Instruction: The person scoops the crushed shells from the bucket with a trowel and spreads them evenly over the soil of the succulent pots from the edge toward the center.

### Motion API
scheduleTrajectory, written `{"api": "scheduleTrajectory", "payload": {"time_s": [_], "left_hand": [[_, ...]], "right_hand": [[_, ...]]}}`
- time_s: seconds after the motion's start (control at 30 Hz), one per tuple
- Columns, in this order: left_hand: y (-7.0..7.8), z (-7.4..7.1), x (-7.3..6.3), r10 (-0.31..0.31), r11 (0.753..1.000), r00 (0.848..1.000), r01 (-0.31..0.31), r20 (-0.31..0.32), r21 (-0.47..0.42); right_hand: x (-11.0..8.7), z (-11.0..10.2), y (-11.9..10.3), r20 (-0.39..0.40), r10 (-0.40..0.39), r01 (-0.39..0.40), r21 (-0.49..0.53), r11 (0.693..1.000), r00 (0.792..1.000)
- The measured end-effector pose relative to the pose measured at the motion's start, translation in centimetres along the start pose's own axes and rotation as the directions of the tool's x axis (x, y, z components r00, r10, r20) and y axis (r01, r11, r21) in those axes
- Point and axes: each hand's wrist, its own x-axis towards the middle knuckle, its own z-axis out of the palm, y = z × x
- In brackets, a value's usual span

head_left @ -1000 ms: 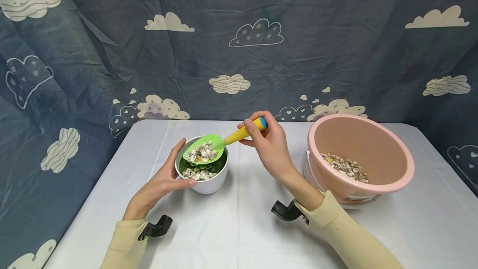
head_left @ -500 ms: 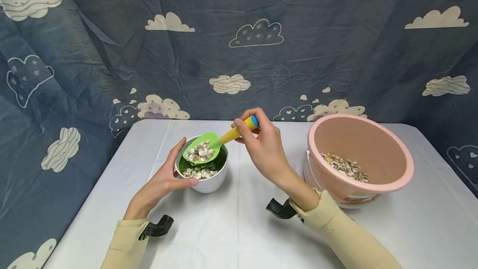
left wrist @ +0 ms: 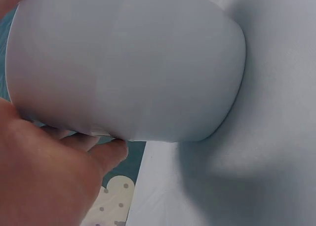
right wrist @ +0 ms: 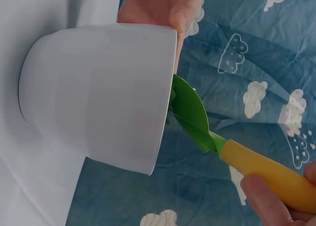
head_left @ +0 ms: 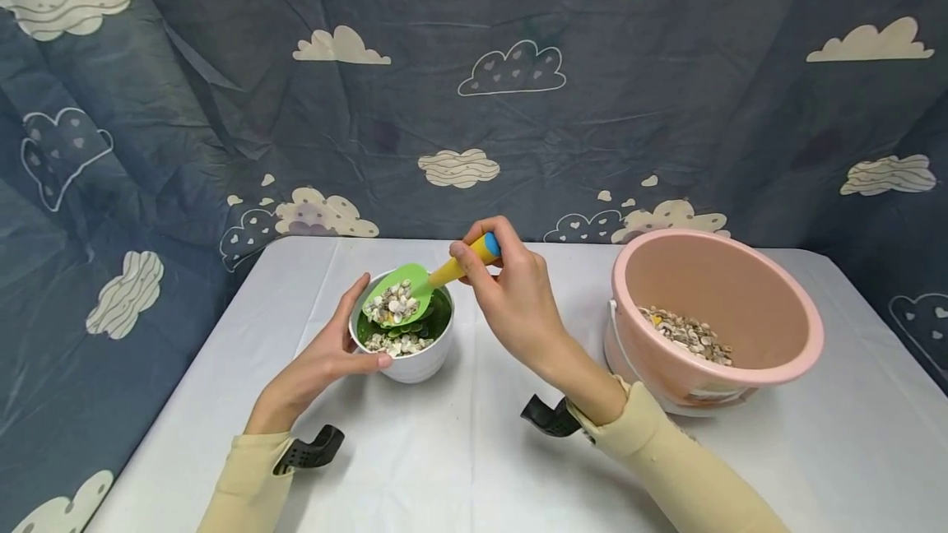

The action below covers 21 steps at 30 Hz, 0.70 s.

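A white flowerpot (head_left: 418, 368) stands on the table, with a green leafy plant (head_left: 409, 328) and small pale pebble-like pieces (head_left: 398, 345) inside. My left hand (head_left: 320, 363) grips its left side, thumb near the front rim and fingers behind. My right hand (head_left: 518, 294) holds the yellow, blue-ended handle of a small trowel (head_left: 448, 273). The trowel's green blade carries a heap of the same pieces (head_left: 392, 303) over the pot's mouth, tilted down to the left. In the right wrist view, the blade (right wrist: 191, 118) dips at the pot's rim.
To the right stands a pink bucket (head_left: 803, 336) with a white handle, holding more small pieces (head_left: 689, 336). A white cloth covers the table (head_left: 444, 467). Behind it hangs a dark blue cloth with clouds (head_left: 518, 146).
My right hand has moved left with the trowel, its handle now closer to the pot and tipped more steeply. The left hand and pot have hardly moved. The heap stays on the blade.
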Motion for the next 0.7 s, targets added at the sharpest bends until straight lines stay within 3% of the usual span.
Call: {"api": "scheduleTrajectory", "payload": {"time_s": [0.3, 0.7], "left_hand": [[-0.05, -0.14, 0.16, -0.028, 0.999, 0.999, 0.028, -0.025, 0.023], [-0.02, 0.14, 0.26, -0.035, 0.994, 0.997, 0.041, -0.065, 0.1]], "right_hand": [[-0.33, 0.1, 0.19, 0.001, -0.021, 0.021, 0.013, 1.0, 1.0], [-0.83, 0.23, 0.06, 0.014, -0.107, 0.107, -0.029, 0.994, 0.994]]}}
